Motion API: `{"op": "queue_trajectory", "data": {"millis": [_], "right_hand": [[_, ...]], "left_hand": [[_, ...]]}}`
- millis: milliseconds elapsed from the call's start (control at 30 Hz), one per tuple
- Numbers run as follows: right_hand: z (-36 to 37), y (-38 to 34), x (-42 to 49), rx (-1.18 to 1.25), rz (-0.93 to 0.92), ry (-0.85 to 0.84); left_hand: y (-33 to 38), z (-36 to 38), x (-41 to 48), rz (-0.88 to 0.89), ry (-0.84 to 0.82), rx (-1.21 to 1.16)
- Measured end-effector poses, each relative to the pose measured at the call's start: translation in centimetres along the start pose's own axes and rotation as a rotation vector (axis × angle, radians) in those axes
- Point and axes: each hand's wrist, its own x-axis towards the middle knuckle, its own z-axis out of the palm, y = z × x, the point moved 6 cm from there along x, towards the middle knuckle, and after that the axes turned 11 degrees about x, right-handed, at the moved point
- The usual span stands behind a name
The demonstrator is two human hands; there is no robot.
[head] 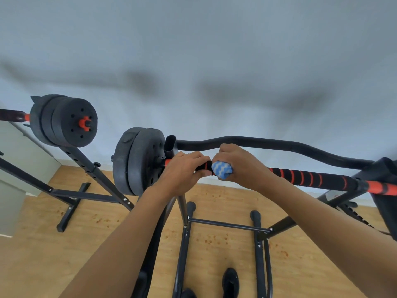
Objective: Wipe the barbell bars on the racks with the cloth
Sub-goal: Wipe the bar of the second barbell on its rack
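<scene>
A black barbell bar with orange rings (311,178) lies across a rack in front of me, with black weight plates (137,162) on its left end. My left hand (184,171) grips the bar just right of the plates. Right beside it, my right hand (238,164) holds a blue and white cloth (222,169) wrapped against the bar. A second barbell (12,116) with black plates (66,121) rests on another rack at the far left.
A black curved bar (268,145) runs behind the near barbell. Black rack legs and crossbars (227,224) stand on the wooden floor below. The left rack's upright (94,171) slants down to its base. My black shoes (231,280) show at the bottom. A pale wall is behind.
</scene>
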Motion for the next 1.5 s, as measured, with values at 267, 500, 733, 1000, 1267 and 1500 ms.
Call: {"op": "queue_trajectory", "data": {"millis": [267, 500, 733, 1000, 1267, 1500], "right_hand": [[-1.2, 0.7, 1.7, 0.076, 0.176, 0.058], [-0.4, 0.4, 1.0, 0.092, 0.164, 0.021], [-0.5, -0.5, 0.2, 0.019, 0.011, 0.068], [-1.0, -1.0, 0.8, 0.014, 0.071, -0.004], [-0.2, 0.0, 1.0, 0.024, 0.176, 0.045], [-0.1, -0.5, 0.3, -0.053, 0.055, 0.069]], "left_hand": [[0.2, -0.7, -0.3, 0.024, -0.033, 0.018], [-0.1, -0.2, -1.2, 0.002, 0.091, -0.026], [-0.7, -0.2, -0.1, 0.020, -0.052, -0.016], [-1.8, -0.1, 1.7, -0.037, -0.351, -0.124], [0.4, 1.1, -0.7, -0.150, 0.108, 0.172], [0.7, 0.7, 0.6, -0.128, -0.015, 0.347]]}}
